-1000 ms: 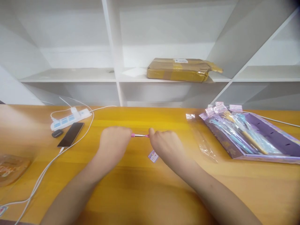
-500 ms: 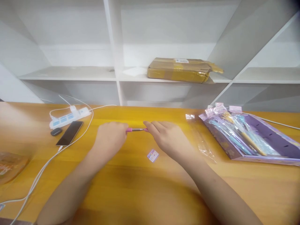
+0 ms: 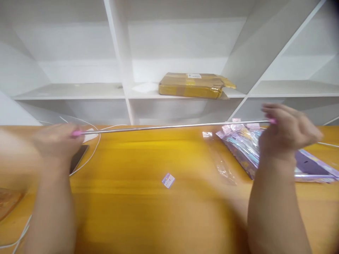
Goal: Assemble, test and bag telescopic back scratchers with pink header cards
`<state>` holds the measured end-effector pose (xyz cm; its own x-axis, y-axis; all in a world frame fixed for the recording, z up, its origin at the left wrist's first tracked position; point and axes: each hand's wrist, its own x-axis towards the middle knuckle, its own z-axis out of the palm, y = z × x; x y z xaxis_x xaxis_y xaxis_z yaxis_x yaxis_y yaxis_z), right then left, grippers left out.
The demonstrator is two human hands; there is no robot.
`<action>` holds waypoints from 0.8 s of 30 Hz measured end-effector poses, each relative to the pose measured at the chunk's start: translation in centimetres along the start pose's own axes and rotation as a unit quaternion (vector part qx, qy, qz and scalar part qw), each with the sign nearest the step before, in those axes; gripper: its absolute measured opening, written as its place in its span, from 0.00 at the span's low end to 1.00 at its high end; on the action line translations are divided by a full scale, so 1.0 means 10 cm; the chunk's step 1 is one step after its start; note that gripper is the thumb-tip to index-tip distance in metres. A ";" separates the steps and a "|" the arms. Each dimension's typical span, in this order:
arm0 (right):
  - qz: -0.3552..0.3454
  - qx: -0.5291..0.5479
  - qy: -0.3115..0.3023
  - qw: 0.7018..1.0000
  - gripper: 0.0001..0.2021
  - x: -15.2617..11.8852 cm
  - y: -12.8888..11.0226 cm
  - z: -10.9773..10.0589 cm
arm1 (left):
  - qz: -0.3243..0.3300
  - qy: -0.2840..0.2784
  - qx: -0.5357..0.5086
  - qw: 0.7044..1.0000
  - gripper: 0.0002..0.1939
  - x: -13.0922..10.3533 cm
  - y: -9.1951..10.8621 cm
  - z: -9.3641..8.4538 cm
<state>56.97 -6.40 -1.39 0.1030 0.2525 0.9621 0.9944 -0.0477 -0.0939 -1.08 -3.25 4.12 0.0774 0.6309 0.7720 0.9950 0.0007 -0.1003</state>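
A long, thin telescopic metal rod (image 3: 169, 126) with pink ends stretches almost level above the table. My left hand (image 3: 57, 139) is closed around its left pink end, blurred by motion. At the opposite end, my right hand (image 3: 288, 127) grips the other pink tip in its fingers, raised over the tray. What shape the ends have is hidden inside my hands. Below the rod, a small purple-and-white card (image 3: 168, 180) lies on the table. Right of the card is an opened clear plastic sleeve (image 3: 224, 164).
A purple cardboard tray (image 3: 317, 165) with several wrapped pastel items stands at right, partly behind my right arm. A dark phone (image 3: 79, 158) and white cables (image 3: 98, 144) lie at left. A taped cardboard box (image 3: 190, 86) sits on the white shelf (image 3: 148, 95) behind.
My hands have moved far apart, left and right, and the short rod between them has been drawn out long. Both hands are higher, and the view has shifted slightly.
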 end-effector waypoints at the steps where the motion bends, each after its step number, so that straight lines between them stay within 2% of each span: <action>1: 0.025 -0.005 -0.007 1.000 0.23 -0.01 0.16 0.03 | -0.005 -0.016 0.007 1.000 0.18 0.03 -0.09 0.03; 4: 0.048 0.029 -0.052 0.997 0.19 -0.04 0.34 0.08 | -0.007 -0.049 0.017 0.999 0.13 0.03 -0.13 0.13; 8: 0.052 0.044 -0.172 0.983 0.18 -0.03 0.26 0.10 | 0.034 -0.062 0.002 0.998 0.11 -0.04 0.04 0.25; 10: 0.094 0.019 -0.183 0.978 0.18 -0.02 0.24 0.11 | 0.055 -0.028 -0.008 0.998 0.13 -0.05 0.05 0.25; 13: 0.148 -0.022 -0.177 0.973 0.18 0.01 0.26 0.11 | 0.090 0.054 -0.031 0.994 0.17 -0.04 0.02 0.18; 16: 0.175 -0.046 -0.174 0.968 0.18 0.04 0.27 0.08 | 0.131 0.112 -0.064 0.983 0.16 -0.05 0.03 0.09; 18: 0.193 -0.057 -0.189 0.961 0.18 0.07 0.26 0.04 | 0.155 0.125 -0.080 0.977 0.14 -0.07 0.05 0.05; 21: 0.219 -0.085 -0.218 0.947 0.19 0.10 0.25 0.00 | 0.160 0.100 -0.078 0.979 0.14 -0.10 0.09 0.03; 24: 0.233 -0.137 -0.249 0.930 0.19 0.12 0.25 -0.02 | 0.114 0.009 -0.074 0.991 0.16 -0.10 0.10 0.01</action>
<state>59.58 -6.41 -0.41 0.5863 0.5557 0.5894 0.8035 -0.4913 -0.3361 -0.19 -3.81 3.15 0.3009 0.5871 0.7515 0.9499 -0.2545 -0.1815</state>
